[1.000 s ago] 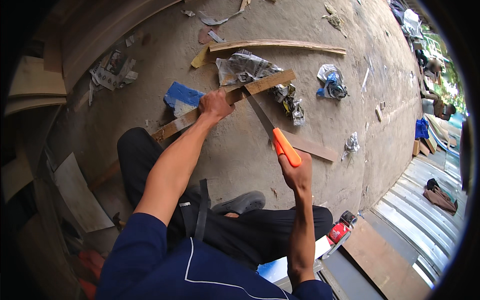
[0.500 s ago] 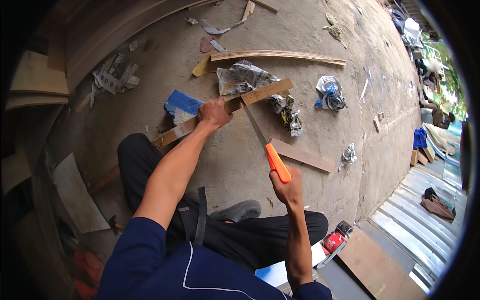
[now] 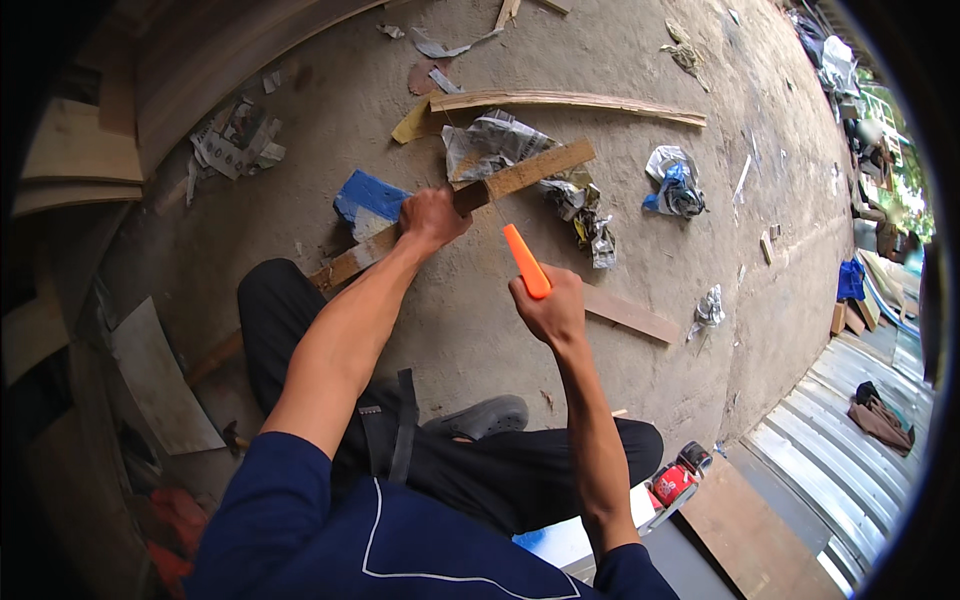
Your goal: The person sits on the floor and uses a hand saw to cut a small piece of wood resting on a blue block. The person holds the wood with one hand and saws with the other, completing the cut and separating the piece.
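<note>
My left hand (image 3: 435,217) is closed around a long wooden strip (image 3: 545,168), which slants from beside my left knee up to the right. A handsaw with an orange handle (image 3: 527,263) is gripped in my right hand (image 3: 553,306). Only a short stretch of its thin blade shows between the handle and the strip's near edge, where it meets the wood just right of my left hand. The strip hides much of the blade. A blue-and-white block (image 3: 368,198) sits against the strip, left of my left hand.
Crumpled newspaper (image 3: 495,140) lies behind the strip, with a long rough batten (image 3: 580,102) beyond it. Another flat board (image 3: 632,316) lies right of my right hand. Wadded paper (image 3: 675,182) is farther right. A grey clog (image 3: 480,418) shows near my legs; corrugated metal sheeting (image 3: 800,450) lies at right.
My right hand has pushed the saw forward and slightly left, so the handle is now close to the strip and less blade shows. My left hand keeps its hold; the whole view has shifted slightly.
</note>
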A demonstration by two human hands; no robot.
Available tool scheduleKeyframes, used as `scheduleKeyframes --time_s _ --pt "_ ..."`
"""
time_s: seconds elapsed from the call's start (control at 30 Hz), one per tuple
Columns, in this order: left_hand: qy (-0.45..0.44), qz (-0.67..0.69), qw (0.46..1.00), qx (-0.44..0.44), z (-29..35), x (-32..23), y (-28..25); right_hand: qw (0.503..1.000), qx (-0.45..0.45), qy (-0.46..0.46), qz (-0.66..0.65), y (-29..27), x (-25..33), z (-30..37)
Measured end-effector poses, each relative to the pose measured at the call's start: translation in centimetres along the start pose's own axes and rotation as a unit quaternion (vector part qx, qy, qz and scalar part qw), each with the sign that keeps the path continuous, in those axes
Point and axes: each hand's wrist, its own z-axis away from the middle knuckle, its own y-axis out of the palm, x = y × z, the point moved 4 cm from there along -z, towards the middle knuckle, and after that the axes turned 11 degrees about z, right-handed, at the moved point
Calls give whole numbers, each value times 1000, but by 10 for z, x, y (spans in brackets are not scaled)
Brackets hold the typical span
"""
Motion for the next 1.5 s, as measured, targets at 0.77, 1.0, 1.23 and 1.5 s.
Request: scheduleKeyframes --time_s 0.77,1.0,1.23,1.5 --pt "-3 -12 1000 -7 -3 -2 1 999 11 22 -47 4 -21 -10" --pt "-14 -1 1000 -11 0 2 -5 998 24 7 -59 -19 -21 36" --pt "5 -15 1000 -15 -6 2 -3 1000 0 -10 -16 -14 -3 -3" --pt "2 6 1000 -28 -3 1 1 1000 27 1 2 -6 -12 4"
